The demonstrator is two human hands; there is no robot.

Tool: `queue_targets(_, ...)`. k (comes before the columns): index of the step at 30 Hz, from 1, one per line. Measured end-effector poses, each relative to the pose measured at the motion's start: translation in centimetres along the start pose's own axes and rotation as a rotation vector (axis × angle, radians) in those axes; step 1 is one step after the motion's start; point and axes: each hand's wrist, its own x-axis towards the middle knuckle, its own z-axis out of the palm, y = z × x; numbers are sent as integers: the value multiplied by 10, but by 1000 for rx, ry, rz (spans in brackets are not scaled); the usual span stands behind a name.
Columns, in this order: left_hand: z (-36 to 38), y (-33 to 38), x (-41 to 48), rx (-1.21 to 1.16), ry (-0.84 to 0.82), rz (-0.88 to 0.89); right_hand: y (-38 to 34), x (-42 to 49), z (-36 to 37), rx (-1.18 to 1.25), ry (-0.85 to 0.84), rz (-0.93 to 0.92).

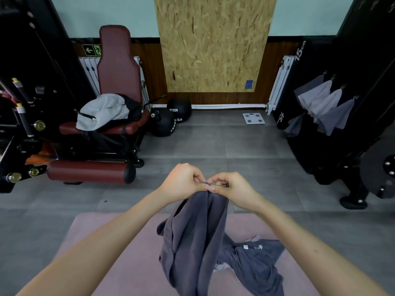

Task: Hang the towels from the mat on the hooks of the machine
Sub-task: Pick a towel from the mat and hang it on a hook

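While left hand (181, 180) and right hand (233, 186) pinch its top edge, dark grey towel (195, 242) hanging below the grip, towel heap (257, 260) on pink mat (119, 242) beneath

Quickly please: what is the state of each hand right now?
Left hand: closed, pinching the top of the dark grey towel.
Right hand: closed, pinching the top of the same towel.
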Motion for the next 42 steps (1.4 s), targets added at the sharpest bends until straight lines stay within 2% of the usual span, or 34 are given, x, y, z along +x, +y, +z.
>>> queue_targets(5,-5,0,-8,-86,40,-29,-10,-1,5,-50,-35,-45)
queue_targets(11,-14,-21,-22,-257,-104,-32,-28,-3,-14,-150,166,-131)
queue_targets(15,-11,-31,-25,-166,-112,30,-37,-5,-37,-237,229,-155)
queue_targets(21,-10,-35,-11,61,40,87,-40,-10,-68,-270,343,-134)
queue_targets(23,-8,-34,-5,28,135,103,-39,-12,-73,-231,390,-120)
queue_targets(26,-9,-34,-2,-153,254,26,-35,-16,-85,-137,450,-81)
queue_targets(30,-15,-33,-1,-302,128,-16,-28,-23,-96,-85,469,-46)
queue_targets(33,-18,-31,2,-218,98,23,-23,-25,-98,-70,441,-18)
queue_targets(38,-28,-24,10,-147,216,-9,1,-23,-94,-164,384,108)
queue_targets(42,-39,-19,15,-66,345,-49,22,-29,-81,-192,422,225)
